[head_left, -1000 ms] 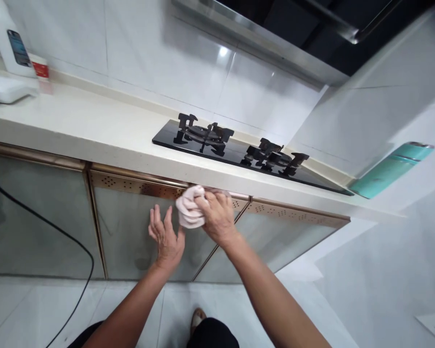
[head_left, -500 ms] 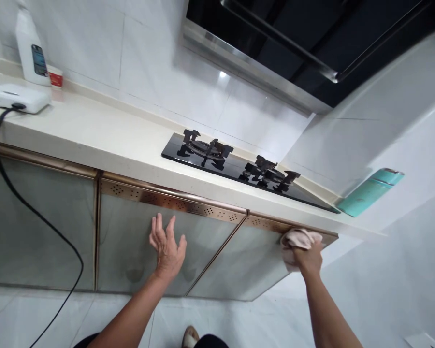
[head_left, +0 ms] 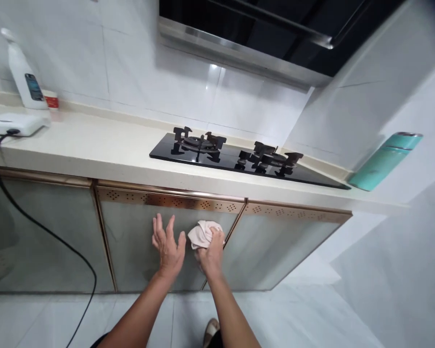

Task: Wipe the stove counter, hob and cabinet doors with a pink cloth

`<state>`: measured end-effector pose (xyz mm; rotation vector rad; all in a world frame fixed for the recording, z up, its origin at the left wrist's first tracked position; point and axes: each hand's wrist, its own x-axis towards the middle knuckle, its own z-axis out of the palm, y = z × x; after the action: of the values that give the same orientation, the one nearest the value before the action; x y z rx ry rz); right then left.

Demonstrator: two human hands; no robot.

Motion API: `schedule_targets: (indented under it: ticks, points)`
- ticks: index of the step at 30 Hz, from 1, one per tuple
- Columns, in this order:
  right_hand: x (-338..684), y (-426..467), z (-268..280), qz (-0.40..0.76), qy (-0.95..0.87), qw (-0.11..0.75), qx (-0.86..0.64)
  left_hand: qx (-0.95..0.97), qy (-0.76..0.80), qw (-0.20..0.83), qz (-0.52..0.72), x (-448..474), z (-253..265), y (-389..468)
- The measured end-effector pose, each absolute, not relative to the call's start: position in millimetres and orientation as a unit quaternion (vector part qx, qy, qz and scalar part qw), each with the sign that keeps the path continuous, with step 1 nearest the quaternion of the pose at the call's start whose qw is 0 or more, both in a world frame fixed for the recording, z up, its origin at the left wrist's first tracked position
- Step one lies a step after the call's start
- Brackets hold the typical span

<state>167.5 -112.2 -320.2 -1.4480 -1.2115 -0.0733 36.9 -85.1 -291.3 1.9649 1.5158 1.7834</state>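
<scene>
A crumpled pale pink cloth (head_left: pixel 201 234) is gripped in my right hand (head_left: pixel 213 253), in front of the middle cabinet door (head_left: pixel 130 241) close to its right edge. To its left, my left hand (head_left: pixel 169 249) is held up with fingers spread and nothing in it. Whether its fingertips touch the door, I cannot tell. A copper-coloured perforated strip (head_left: pixel 159 199) runs along the door's top, just above both hands. The right cabinet door (head_left: pixel 275 246) lies beyond my right hand.
Above the doors, the cream countertop (head_left: pixel 94 130) carries a black gas hob (head_left: pixel 224 157), a turquoise flask (head_left: pixel 384 162), a white spray bottle (head_left: pixel 24 77), a red-and-white tub (head_left: pixel 50 100) and a white device (head_left: pixel 16 124). Its black cable (head_left: pixel 50 232) hangs past the doors. A range hood (head_left: pixel 246 36) juts out overhead.
My right hand has swept left with the cloth, from the right door's top edge to the middle door. My left hand stays spread in about the same place. The view has tilted slightly.
</scene>
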Motion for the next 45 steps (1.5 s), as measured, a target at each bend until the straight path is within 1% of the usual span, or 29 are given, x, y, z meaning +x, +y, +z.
schedule_targets:
  ticks: [2, 4, 5, 7, 8, 10, 13, 15, 17, 19, 21, 23, 26, 29, 31, 33, 36, 40, 43, 45]
  points:
    - [164.7, -124.7, -312.6, 0.121, -0.486, 0.618, -0.605, 0.636, 0.477, 0.072, 0.603, 36.0, -295.7, -86.3]
    - [160.3, -133.8, -309.1, 0.274, -0.409, 0.664, -0.563, 0.637, 0.445, 0.139, 0.614, 37.4, -303.2, -91.3]
    - [155.8, -136.2, -309.4, 0.333, -0.354, 0.692, -0.533, 0.635, 0.429, 0.195, 0.613, 38.4, -307.8, -95.5]
    - [143.6, -137.5, -312.6, 0.399, -0.253, 0.746, -0.470, 0.611, 0.398, 0.338, 0.595, 39.6, -317.1, -106.9]
    - [137.1, -136.9, -314.7, 0.415, -0.223, 0.760, -0.448, 0.588, 0.385, 0.408, 0.583, 39.1, -321.1, -113.3]
    - [126.4, -135.0, -318.8, 0.431, -0.225, 0.755, -0.440, 0.532, 0.365, 0.510, 0.569, 35.3, -326.0, -125.5]
    - [118.4, -132.8, -322.1, 0.445, -0.334, 0.694, -0.457, 0.451, 0.325, 0.617, 0.557, 22.8, -323.6, -139.4]
    - [116.2, -133.0, -321.8, 0.428, -0.433, 0.651, -0.454, 0.391, 0.295, 0.685, 0.539, 12.9, -316.8, -144.8]
    - [114.2, -134.4, -320.6, 0.382, -0.524, 0.619, -0.443, 0.345, 0.286, 0.707, 0.547, 4.0, -307.6, -146.3]
    - [113.1, -135.3, -319.4, 0.302, -0.570, 0.617, -0.450, 0.327, 0.308, 0.674, 0.587, -4.4, -296.1, -142.9]
    - [114.6, -134.2, -319.4, 0.206, -0.549, 0.648, -0.486, 0.330, 0.355, 0.596, 0.640, -15.4, -280.8, -133.9]
    - [119.8, -131.2, -320.2, 0.112, -0.487, 0.686, -0.529, 0.348, 0.410, 0.471, 0.700, -32.2, -260.6, -119.1]
    - [132.1, -126.4, -321.2, 0.008, -0.418, 0.709, -0.568, 0.363, 0.466, 0.235, 0.772, -67.7, -225.6, -88.7]
    - [143.1, -123.7, -320.4, -0.058, -0.393, 0.707, -0.585, 0.387, 0.476, 0.042, 0.788, -98.8, -201.1, -56.6]
    - [147.3, -121.3, -319.7, -0.078, -0.376, 0.709, -0.592, 0.430, 0.481, -0.041, 0.763, -105.8, -198.0, -39.9]
    - [149.1, -117.4, -319.3, -0.082, -0.364, 0.711, -0.595, 0.484, 0.503, -0.080, 0.712, -98.4, -204.4, -30.0]
    - [148.9, -110.0, -318.3, -0.073, -0.361, 0.718, -0.590, 0.556, 0.533, -0.112, 0.628, -67.5, -218.9, -28.9]
    - [145.8, -105.2, -316.3, -0.031, -0.360, 0.724, -0.588, 0.612, 0.530, -0.154, 0.567, -18.4, -227.2, -44.2]
    - [144.9, -105.7, -319.5, 0.006, -0.342, 0.724, -0.600, 0.685, 0.477, -0.163, 0.526, 14.3, -229.9, -56.9]
    - [147.4, -106.0, -325.7, 0.038, -0.315, 0.729, -0.606, 0.753, 0.403, -0.169, 0.492, 37.7, -231.8, -62.9]
